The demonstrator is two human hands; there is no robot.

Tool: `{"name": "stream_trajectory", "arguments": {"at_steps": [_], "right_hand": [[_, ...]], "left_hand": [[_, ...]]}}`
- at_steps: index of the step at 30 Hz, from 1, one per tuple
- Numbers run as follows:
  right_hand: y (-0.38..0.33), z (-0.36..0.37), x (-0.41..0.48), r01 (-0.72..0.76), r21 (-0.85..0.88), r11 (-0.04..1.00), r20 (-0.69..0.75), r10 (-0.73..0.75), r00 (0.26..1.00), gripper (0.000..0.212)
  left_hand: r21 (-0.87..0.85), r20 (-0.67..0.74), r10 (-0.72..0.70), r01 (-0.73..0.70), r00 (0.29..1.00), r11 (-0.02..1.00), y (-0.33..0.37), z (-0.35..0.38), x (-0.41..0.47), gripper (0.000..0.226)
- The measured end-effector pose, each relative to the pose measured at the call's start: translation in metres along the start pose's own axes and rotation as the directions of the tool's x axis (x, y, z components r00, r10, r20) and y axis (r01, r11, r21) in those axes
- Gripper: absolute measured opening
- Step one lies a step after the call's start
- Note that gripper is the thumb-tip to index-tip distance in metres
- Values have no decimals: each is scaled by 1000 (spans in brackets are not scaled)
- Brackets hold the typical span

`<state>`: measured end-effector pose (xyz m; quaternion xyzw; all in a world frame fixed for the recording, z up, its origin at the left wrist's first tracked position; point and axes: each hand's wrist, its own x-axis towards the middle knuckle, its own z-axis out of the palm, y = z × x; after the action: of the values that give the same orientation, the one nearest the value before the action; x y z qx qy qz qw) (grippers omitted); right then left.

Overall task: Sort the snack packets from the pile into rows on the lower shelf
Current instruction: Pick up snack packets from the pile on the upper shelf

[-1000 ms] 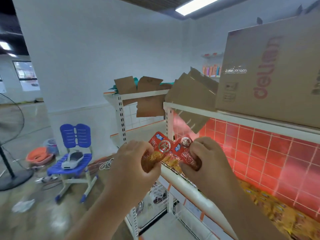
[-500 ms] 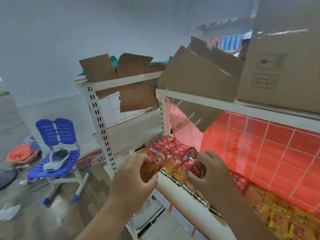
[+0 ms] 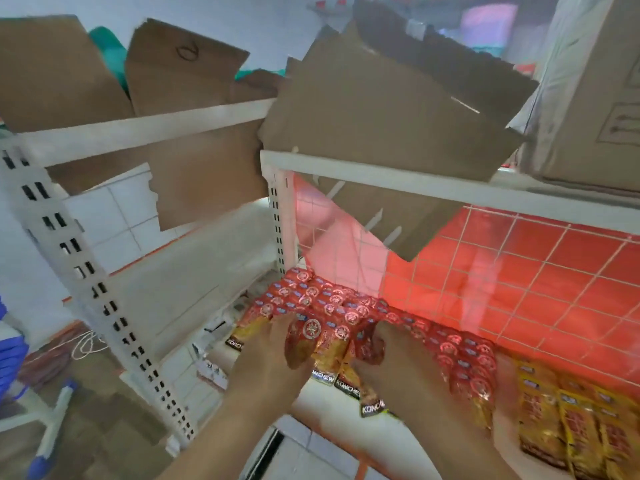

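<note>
left hand (image 3: pixel 266 358) fingers pinch red-and-gold foil snack packet (image 3: pixel 304 342) | right hand (image 3: pixel 394 367) fingers pinch second red packet (image 3: pixel 370 345) | both over white lower shelf (image 3: pixel 317 396)

White wall (image 3: pixel 242 26), white slotted shelf upright (image 3: pixel 104 299), red tiled back panel (image 3: pixel 519 271), cardboard boxes (image 3: pixel 381 116) overhead, blue chair (image 3: pixel 10 355)

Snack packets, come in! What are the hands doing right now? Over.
Left hand and right hand both grip red packets at the lower shelf front. Red rows laid behind, yellow packets to the right. Cardboard flap hangs above, clear of the hands.
</note>
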<state>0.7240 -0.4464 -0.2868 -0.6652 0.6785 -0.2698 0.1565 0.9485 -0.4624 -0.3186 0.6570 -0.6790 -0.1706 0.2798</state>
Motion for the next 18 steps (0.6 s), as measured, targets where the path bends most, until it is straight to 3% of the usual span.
{"name": "stream_trajectory", "arguments": {"at_steps": [4, 9, 14, 18], "right_hand": [[-24, 48, 21, -163, -18, 986, -72, 161, 984, 44], [-38, 81, 36, -339, -152, 929, -36, 337, 941, 41], [-41, 103, 43, -447, -233, 863, -83, 441, 894, 49], [-44, 116, 51, -494, -228, 839, -116, 480, 870, 48]], "left_hand": [[52, 114, 86, -92, 990, 994, -38, 23, 43, 65], [65, 203, 158, -174, 966, 983, -58, 40, 63, 55], [81, 248, 244, -271, 938, 959, -63, 50, 80, 39], [112, 233, 298, -330, 925, 937, -64, 58, 88, 40]]}}
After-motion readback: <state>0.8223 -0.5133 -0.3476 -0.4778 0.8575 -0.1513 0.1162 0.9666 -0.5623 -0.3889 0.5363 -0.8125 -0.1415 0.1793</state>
